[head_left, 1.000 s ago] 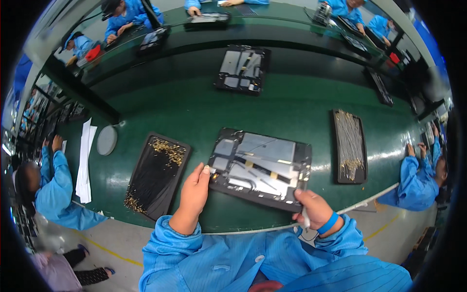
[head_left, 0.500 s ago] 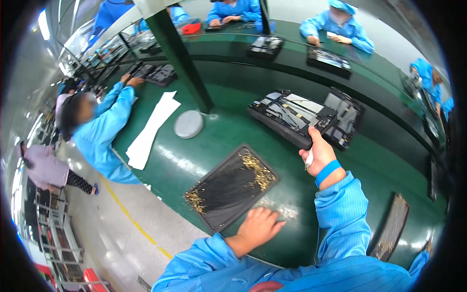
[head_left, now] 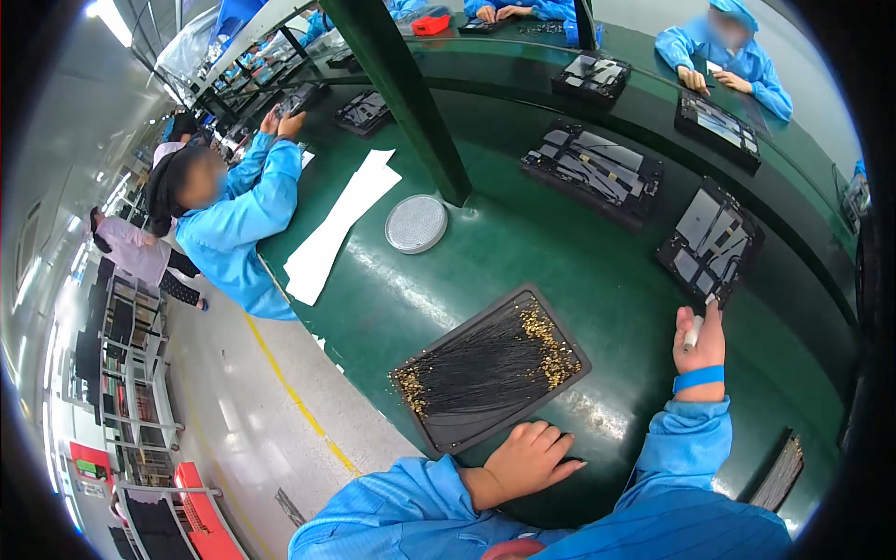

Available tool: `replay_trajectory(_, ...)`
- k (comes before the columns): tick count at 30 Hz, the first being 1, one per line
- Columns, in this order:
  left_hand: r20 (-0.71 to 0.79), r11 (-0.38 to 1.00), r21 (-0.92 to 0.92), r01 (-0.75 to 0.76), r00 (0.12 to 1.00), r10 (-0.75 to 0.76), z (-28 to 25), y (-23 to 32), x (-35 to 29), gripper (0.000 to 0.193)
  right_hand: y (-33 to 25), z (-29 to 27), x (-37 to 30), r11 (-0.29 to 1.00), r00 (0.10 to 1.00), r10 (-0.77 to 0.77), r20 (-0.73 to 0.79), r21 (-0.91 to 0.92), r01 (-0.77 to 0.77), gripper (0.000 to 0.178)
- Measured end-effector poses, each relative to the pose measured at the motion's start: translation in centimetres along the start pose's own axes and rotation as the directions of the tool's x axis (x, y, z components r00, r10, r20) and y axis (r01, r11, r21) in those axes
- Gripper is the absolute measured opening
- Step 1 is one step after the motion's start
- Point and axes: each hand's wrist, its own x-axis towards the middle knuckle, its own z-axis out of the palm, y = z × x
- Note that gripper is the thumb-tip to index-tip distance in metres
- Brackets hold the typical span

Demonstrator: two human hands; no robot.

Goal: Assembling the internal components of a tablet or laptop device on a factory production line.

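My left hand (head_left: 537,459) rests on the green table with its fingers loosely apart, holding nothing. Just beyond it lies a shallow black tray (head_left: 523,404) of thin black cables (head_left: 476,364) with gold-coloured ends. My right hand (head_left: 702,350), a blue band at its wrist, has its fingertips at the near edge of a black tray of electronic parts (head_left: 714,241). A small white piece (head_left: 693,333) shows in that hand by the thumb; its kind is unclear. A second black tray of electronic parts (head_left: 597,177) lies farther left, apart from my hands.
A round grey-white disc (head_left: 416,224) and white paper strips (head_left: 343,219) lie beside a green post (head_left: 411,112). To the left a co-worker in blue (head_left: 233,219) handles a device. More trays stand at the back. A long slab (head_left: 779,474) lies at right.
The view has swung left. My right hand has let go of the first parts tray, which now lies farther off, and has moved to the near edge of the other. My left hand stays by the cables.
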Motion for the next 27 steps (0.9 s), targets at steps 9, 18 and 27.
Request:
replay_trajectory(9, 0.011, 1.0, 0.021, 0.0, 1.0, -0.001, 0.2, 0.0, 0.1, 0.034, -1.3, 0.7, 4.4, 0.955, 0.996, 0.072, -0.055, 0.291, -0.053, 0.03)
replay_trajectory(18, -0.019, 1.0, 0.005, -0.004, 1.0, 0.004, 0.1, 0.1, 0.1, 0.033, -1.5, 0.8, 2.5, 0.994, 0.999, -0.025, -0.032, 0.106, 0.028, 0.026)
replay_trajectory(27, -0.106, 1.0, -0.005, -0.012, 0.994, 0.012, 0.5, -0.2, -0.9, 0.032, -1.0, -8.0, -6.8, 1.0, 1.0, 0.021, 0.023, -0.005, -0.021, 0.026)
